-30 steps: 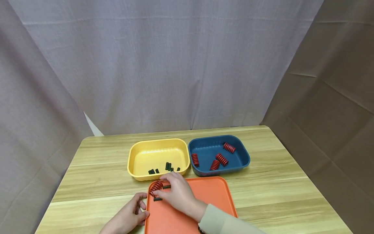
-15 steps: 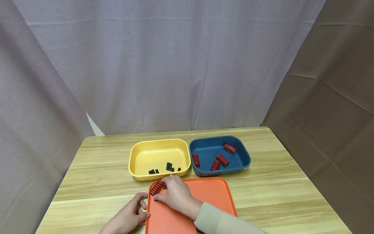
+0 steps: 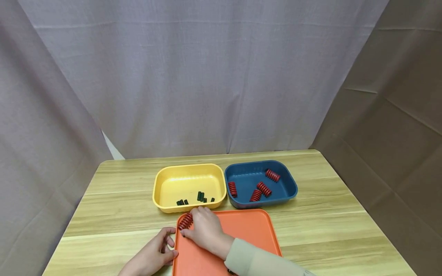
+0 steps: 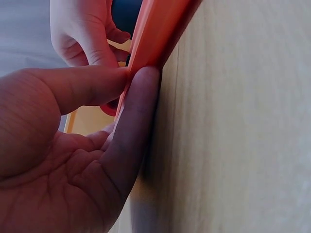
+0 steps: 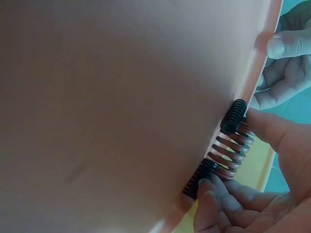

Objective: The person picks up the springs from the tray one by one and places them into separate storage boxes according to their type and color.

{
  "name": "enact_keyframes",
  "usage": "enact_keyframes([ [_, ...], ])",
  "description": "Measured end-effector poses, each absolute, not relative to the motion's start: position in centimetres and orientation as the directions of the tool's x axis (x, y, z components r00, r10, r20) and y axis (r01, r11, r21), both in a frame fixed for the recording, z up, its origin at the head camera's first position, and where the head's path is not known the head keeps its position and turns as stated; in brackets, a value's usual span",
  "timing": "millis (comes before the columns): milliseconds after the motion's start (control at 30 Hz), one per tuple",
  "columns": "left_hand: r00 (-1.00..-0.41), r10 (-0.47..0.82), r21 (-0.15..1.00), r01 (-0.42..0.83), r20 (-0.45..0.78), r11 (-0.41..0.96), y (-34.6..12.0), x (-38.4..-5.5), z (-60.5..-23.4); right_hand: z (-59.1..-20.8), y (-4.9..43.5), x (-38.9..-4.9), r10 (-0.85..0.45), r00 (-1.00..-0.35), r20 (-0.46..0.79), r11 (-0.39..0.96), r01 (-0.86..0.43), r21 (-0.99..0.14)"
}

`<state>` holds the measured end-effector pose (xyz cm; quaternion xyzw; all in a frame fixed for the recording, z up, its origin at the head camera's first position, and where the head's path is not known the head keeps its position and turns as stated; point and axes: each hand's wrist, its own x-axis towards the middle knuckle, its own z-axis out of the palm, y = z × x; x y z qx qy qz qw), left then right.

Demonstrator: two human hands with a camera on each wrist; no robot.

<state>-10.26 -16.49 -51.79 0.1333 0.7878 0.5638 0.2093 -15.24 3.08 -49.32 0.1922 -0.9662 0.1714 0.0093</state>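
In the head view, my left hand pinches the left rim of the orange tray between thumb and fingers; the left wrist view shows its thumb on the rim. My right hand is over the tray's far left corner, holding a red coil spring end to end between thumb and fingers. Two small black coil springs lie beside it in the right wrist view: an upper black spring near the thumb, and a lower black spring touching the fingertips. From the head, the hand mostly covers both.
Behind the tray stand a yellow bin with several small dark springs and a blue bin with several red springs. A dark piece shows on the tray beside the right sleeve. Grey cloth hangs behind the table.
My right hand has shifted slightly and closed in around the red spring, now covering the small dark springs seen beside it earlier. My left hand stays on the tray rim.
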Motion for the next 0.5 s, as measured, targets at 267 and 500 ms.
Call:
enact_keyframes([
  [267, -0.878, 0.45, 0.957, -0.032, -0.164, 0.287, -16.3, -10.2, -52.0, -49.3, 3.3, -15.3, -0.378, -0.922, 0.084, 0.866, -0.384, -0.319],
  [500, -0.879, 0.441, 0.939, -0.021, -0.181, 0.342, -16.5, -10.2, -51.8, -48.6, 4.5, -14.7, -0.394, -0.915, 0.082, 0.842, -0.395, -0.367],
])
